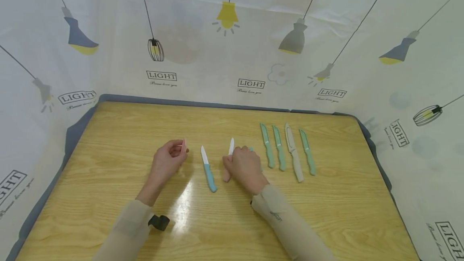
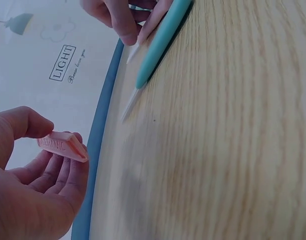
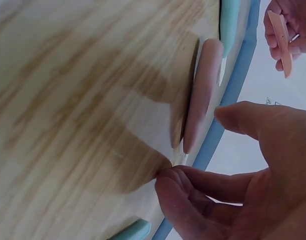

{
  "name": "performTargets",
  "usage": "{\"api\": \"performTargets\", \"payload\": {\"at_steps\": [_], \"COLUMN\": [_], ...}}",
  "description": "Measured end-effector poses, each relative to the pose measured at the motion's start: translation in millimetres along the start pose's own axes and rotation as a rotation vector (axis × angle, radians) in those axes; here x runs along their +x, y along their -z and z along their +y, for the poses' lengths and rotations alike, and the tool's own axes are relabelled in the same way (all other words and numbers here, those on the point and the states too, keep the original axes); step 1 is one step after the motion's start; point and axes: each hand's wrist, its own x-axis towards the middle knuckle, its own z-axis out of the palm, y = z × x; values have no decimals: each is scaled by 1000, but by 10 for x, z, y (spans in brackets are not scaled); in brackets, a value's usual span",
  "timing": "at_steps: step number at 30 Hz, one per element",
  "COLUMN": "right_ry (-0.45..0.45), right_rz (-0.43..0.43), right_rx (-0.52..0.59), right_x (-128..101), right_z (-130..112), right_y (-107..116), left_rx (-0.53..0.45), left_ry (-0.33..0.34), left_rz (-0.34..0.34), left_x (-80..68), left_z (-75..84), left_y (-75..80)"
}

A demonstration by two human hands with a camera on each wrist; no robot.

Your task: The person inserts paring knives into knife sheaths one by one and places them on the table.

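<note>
From the head view, a pink blade sheath is pinched in the left hand above the wooden surface, while the right hand rests on a pink knife; a blue knife lies between.

At the left wrist, the sheath is held by thumb and curled fingers.

At the right wrist, the pink handle lies flat, just beyond loosely curled fingers; actual grip cannot be told.

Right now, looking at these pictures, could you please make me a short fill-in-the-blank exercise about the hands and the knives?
1. The left hand pinches a ____ blade cover.
2. The uncovered knife between the hands has a ____ handle.
3. The table is made of ____.

Missing words: pink; blue; wood
</note>
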Motion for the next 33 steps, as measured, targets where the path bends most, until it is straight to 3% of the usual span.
{"api": "performTargets", "payload": {"at_steps": [9,17,24,33], "right_ry": [-23,10,20,91], "right_rz": [8,41,21,29], "right_rx": [-140,-153,-132,-144], "right_x": [17,-29,-48,-45], "right_z": [-60,-71,-62,-16], "right_y": [-42,-47,-46,-38], "left_rx": [-40,-63,-84,-124], "left_ry": [18,43,49,75], "left_rz": [-1,11,16,20], "left_x": [-18,-11,-8,-9], "left_z": [28,48,56,79], "left_y": [-35,-69,-108,-177]}}
